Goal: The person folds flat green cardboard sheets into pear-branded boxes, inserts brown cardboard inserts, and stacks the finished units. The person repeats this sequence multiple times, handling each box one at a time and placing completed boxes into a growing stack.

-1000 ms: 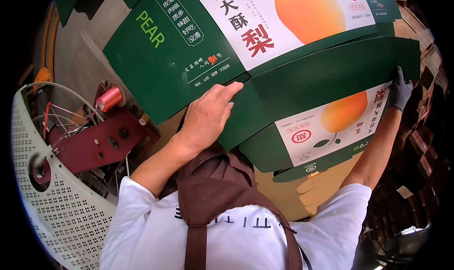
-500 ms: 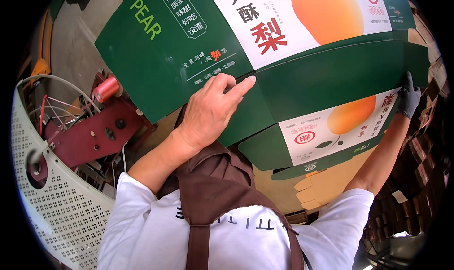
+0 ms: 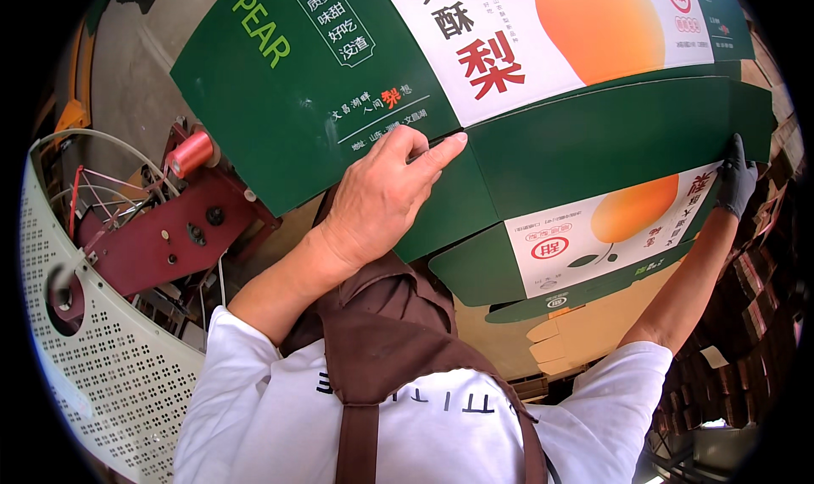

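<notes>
A large green cardboard box blank (image 3: 593, 136), with white panels and orange fruit pictures, stretches in front of me, creased into several panels and flaps. My bare left hand (image 3: 386, 191) grips it near a crease left of the middle. The fingers are bent and the thumb points right along the green panel. At the far right end, my right hand (image 3: 738, 179), in a dark grey glove, holds the blank's edge, partly wrapped round it. The undersides of the blank where fingertips may press are hidden.
On the left stands a dark red machine (image 3: 170, 234) with a pink spool of twine (image 3: 192, 153) and a pale perforated guard (image 3: 119, 382). Plain brown cardboard (image 3: 568, 340) lies below the blank. Stacked brown cardboard (image 3: 721, 374) fills the right side.
The box blank has shifted slightly right and toward me in the picture. Both my hands have moved a little with it, keeping their grip.
</notes>
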### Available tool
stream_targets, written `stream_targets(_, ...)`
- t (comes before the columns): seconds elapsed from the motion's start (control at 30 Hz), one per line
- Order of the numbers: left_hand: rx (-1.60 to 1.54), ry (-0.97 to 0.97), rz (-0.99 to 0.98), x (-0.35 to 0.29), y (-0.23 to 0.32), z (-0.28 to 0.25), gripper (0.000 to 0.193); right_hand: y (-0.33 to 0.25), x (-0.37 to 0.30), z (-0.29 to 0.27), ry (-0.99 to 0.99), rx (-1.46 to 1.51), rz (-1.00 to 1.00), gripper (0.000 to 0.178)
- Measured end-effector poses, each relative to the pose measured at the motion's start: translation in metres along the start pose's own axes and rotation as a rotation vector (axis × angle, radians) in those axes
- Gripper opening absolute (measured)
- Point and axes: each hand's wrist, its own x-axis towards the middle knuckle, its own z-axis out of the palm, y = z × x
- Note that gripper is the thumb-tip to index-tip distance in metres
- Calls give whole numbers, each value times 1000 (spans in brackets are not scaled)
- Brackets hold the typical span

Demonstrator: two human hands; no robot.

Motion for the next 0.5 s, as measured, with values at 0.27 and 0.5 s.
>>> stream_targets(0.27,5,-31,3,1,-3,-1,55,-5,-3,4,-34,24,7,31)
stream_targets(0.5,32,-45,13,2,-5,-1,54,6,9,-1,-46,19,12,33)
